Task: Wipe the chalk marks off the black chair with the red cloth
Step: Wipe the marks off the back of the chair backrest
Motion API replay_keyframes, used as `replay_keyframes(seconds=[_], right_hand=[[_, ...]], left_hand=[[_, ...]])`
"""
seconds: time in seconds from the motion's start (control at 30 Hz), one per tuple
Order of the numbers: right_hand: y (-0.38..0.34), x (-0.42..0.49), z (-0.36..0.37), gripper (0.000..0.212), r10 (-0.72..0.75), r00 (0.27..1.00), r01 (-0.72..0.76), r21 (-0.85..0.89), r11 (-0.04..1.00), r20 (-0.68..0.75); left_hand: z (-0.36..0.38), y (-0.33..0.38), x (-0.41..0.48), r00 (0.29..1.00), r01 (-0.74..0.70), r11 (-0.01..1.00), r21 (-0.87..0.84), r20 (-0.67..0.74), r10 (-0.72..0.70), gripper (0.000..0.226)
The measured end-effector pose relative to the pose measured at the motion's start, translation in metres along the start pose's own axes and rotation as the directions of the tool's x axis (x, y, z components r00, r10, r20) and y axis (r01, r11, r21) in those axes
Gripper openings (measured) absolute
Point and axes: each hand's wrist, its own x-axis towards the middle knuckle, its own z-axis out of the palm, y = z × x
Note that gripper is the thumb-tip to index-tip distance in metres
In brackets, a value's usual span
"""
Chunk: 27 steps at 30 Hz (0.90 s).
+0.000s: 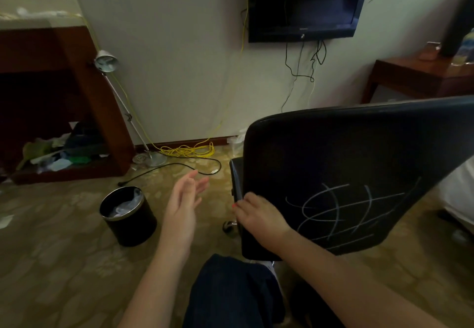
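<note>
The black chair [333, 153] stands with its backrest facing me at the right. White chalk marks [343, 212], crossing lines and loops, cover the lower middle of the backrest. My right hand [259, 215] grips the backrest's left edge, fingers curled round it, just left of the marks. My left hand [183, 204] hovers in the air to the left of the chair with straight fingers, holding nothing. No red cloth is in view.
A black waste bin [128, 216] with a plastic liner stands on the patterned carpet left of my left hand. Yellow cable [189, 151] and a black cord lie by the wall. A floor lamp [107, 62], wooden shelf, wall television [305, 2] and side table [415, 76] ring the room.
</note>
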Motion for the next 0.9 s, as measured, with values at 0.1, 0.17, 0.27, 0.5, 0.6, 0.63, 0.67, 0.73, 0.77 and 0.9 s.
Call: replay_keyframes(seconds=[0.1, 0.17, 0.27, 0.5, 0.6, 0.63, 0.67, 0.73, 0.77, 0.9], right_hand=[[0.033, -0.011, -0.056, 0.029, 0.158, 0.767, -0.006, 0.238, 0.971, -0.622], [0.058, -0.021, -0.104, 0.019, 0.337, 0.584, 0.001, 0.415, 0.91, -0.739], [0.076, -0.032, -0.123, 0.02, 0.277, 0.467, -0.046, 0.29, 0.956, -0.84], [0.086, -0.067, -0.019, 0.03, 0.204, 0.866, -0.043, 0.338, 0.94, -0.457], [0.086, -0.063, -0.064, 0.019, 0.248, 0.708, -0.056, 0.297, 0.953, -0.661], [0.089, -0.06, -0.086, 0.013, 0.274, 0.609, -0.075, 0.29, 0.954, -0.745], [0.093, -0.059, -0.105, 0.012, 0.287, 0.523, -0.094, 0.281, 0.955, -0.803], [0.099, -0.059, -0.127, 0.015, 0.306, 0.439, -0.116, 0.284, 0.952, -0.845], [0.099, -0.059, -0.125, 0.016, 0.312, 0.434, -0.12, 0.289, 0.95, -0.845], [0.097, -0.074, -0.06, 0.032, 0.313, 0.687, -0.135, 0.308, 0.942, -0.656]], left_hand=[[0.01, 0.01, -0.001, 0.999, -0.039, 0.999, -0.014, 0.027, 0.04, 0.047], [0.024, 0.019, -0.001, 0.995, -0.078, 0.997, -0.03, 0.055, 0.079, 0.05], [0.047, 0.033, -0.002, 0.981, -0.161, 0.987, -0.025, 0.103, 0.162, 0.047], [0.066, 0.058, -0.006, 0.927, -0.37, 0.903, 0.217, 0.147, 0.344, 0.047], [0.069, 0.071, -0.003, 0.884, -0.467, 0.832, 0.298, 0.169, 0.436, 0.044], [0.072, 0.075, -0.001, 0.869, -0.495, 0.81, 0.314, 0.177, 0.463, 0.043], [0.075, 0.079, 0.0, 0.856, -0.517, 0.793, 0.322, 0.183, 0.484, 0.043], [0.083, 0.083, 0.001, 0.837, -0.547, 0.765, 0.34, 0.2, 0.51, 0.042], [0.086, 0.083, 0.003, 0.822, -0.568, 0.735, 0.371, 0.203, 0.532, 0.041], [0.087, 0.085, 0.013, 0.786, -0.596, 0.632, 0.496, 0.202, 0.584, 0.04]])
